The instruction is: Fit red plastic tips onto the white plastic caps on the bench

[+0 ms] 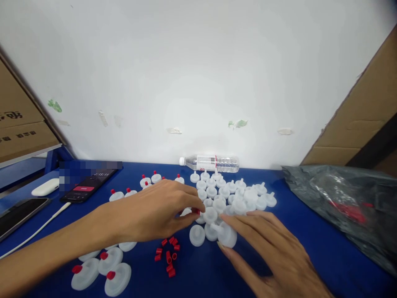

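My left hand point(164, 207) reaches over the middle of the blue table, thumb and fingertips closed on a small red cap point(196, 211). To its right, my right hand point(269, 248) has thumb and forefinger on either side of a translucent white spout lid point(228, 236), whose nozzle points left toward the red cap. Many similar bare-nozzled lids point(223, 191) lie crowded beyond both hands. Below my left hand is a loose group of red caps point(169, 257). White lids with red caps on their nozzles point(118, 279) lie at the left, partly hidden under my left forearm.
A clear plastic bottle point(206, 163) lies on its side against the white wall. Two phones point(89, 184) point(21, 213), a white case point(45, 187) and a cable point(37, 232) occupy the left. A grey plastic bag point(338, 207) covers the right side; cardboard point(350, 111) stands behind it.
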### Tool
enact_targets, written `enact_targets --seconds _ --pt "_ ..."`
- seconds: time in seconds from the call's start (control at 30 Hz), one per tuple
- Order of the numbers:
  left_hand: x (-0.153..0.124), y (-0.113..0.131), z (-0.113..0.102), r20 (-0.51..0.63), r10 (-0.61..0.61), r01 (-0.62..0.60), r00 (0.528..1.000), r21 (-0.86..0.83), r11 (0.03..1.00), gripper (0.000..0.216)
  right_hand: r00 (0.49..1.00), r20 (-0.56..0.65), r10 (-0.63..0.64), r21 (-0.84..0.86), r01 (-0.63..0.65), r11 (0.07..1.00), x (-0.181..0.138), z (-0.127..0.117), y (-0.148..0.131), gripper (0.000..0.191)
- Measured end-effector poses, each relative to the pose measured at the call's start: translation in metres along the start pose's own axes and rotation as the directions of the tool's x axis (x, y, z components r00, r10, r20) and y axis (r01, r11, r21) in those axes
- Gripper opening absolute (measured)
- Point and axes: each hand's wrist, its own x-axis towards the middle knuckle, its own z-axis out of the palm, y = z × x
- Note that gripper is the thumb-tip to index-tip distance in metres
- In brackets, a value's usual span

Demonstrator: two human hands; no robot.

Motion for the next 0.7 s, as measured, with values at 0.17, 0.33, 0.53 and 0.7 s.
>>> enact_targets --seconds 0.17,0.33,0.53,0.7 --pt "0.001 -0.002 0.004 -0.041 0.058 -0.064 0.997 -0.150 0.987 0.014 0.999 0.037 0.024 -0.006 -0.024 1.000 -0.001 0.000 0.001 0.026" --pt "0.004 0.002 0.009 -0.046 0.086 -0.093 0.995 -0.163 0.982 0.015 0.999 0.041 0.023 0.012 -0.023 1.000 -0.001 0.000 0.000 0.027" --pt "0.005 0.007 0.012 -0.091 0.105 -0.122 0.990 -0.203 0.972 0.012 1.000 0.025 0.018 0.048 -0.019 0.999 0.000 -0.004 -0.003 0.027" --pt "0.004 0.009 0.019 -0.020 0.116 -0.118 0.993 -0.076 0.990 0.021 0.996 0.081 0.036 0.029 -0.039 0.999 -0.005 -0.007 -0.002 0.031"
